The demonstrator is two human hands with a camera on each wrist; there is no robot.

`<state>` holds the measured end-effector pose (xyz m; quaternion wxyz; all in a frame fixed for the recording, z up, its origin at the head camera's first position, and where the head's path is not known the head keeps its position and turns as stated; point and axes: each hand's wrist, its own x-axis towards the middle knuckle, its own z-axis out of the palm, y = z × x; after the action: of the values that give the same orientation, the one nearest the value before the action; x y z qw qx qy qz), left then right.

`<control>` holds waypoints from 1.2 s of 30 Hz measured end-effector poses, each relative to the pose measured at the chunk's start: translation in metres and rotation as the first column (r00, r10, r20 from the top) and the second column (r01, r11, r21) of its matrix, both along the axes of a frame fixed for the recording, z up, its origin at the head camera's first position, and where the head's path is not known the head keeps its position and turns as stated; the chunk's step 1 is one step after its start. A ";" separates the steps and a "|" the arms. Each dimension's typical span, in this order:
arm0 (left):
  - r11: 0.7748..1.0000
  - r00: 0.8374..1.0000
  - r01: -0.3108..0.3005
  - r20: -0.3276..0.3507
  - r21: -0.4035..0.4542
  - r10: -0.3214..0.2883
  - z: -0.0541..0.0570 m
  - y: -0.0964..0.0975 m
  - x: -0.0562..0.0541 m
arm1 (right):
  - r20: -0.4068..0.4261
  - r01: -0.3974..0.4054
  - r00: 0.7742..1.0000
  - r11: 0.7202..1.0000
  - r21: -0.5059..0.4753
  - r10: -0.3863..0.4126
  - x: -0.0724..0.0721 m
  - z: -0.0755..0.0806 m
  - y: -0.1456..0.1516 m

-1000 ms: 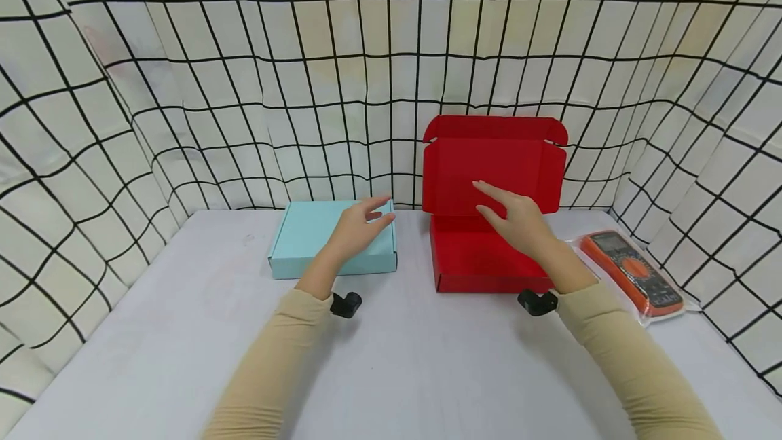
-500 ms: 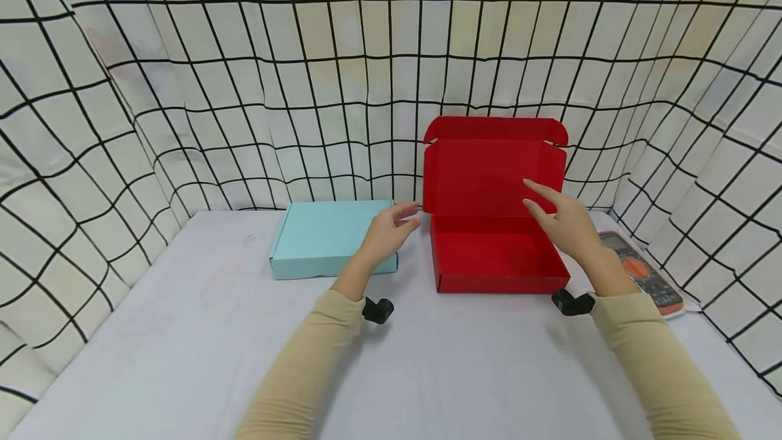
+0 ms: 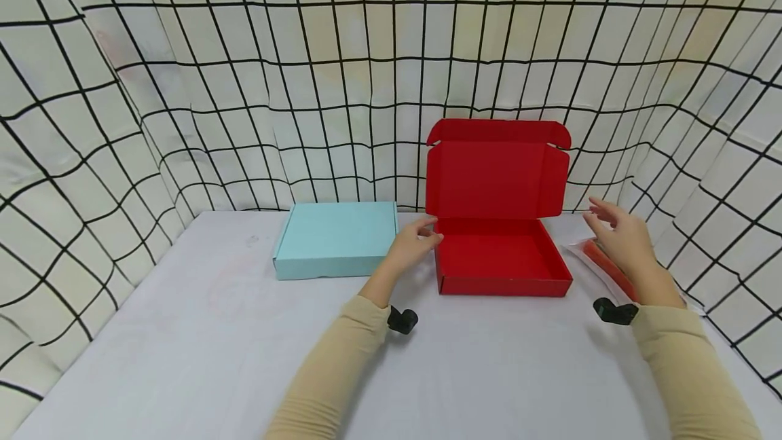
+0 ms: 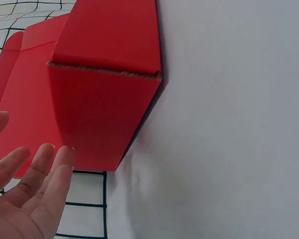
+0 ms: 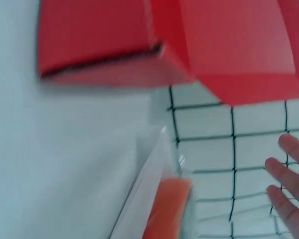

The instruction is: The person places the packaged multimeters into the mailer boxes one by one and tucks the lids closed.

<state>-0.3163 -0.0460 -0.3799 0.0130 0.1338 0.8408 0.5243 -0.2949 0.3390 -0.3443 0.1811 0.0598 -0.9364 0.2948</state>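
On the table (image 3: 201,358), the red box (image 3: 497,250) stands open; the orange packet (image 3: 609,270) lies just right of it. The left hand (image 3: 411,244) and right hand (image 3: 628,240) look relaxed, grasping nothing. A lift would probably go best by the orange body, not its loose plastic wrap. The right hand hides much of the packet; whether the left fingertips touch the box, I cannot tell.

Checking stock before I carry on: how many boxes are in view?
2: the light-blue box, lid closed, left of centre on the table, and the red box, lid standing open, to its right. Another small one could be hidden behind them.
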 end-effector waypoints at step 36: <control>0.989 0.957 0.139 0.248 0.055 -0.148 -0.013 -0.002 -0.003 | 0.462 -0.035 0.883 0.972 0.233 -0.079 -0.002 -0.044 0.075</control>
<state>-0.3193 -0.0475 -0.3931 0.1548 0.1273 0.8105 0.5503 -0.2967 0.4142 -0.3882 -0.0554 -0.0029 -0.9810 0.1858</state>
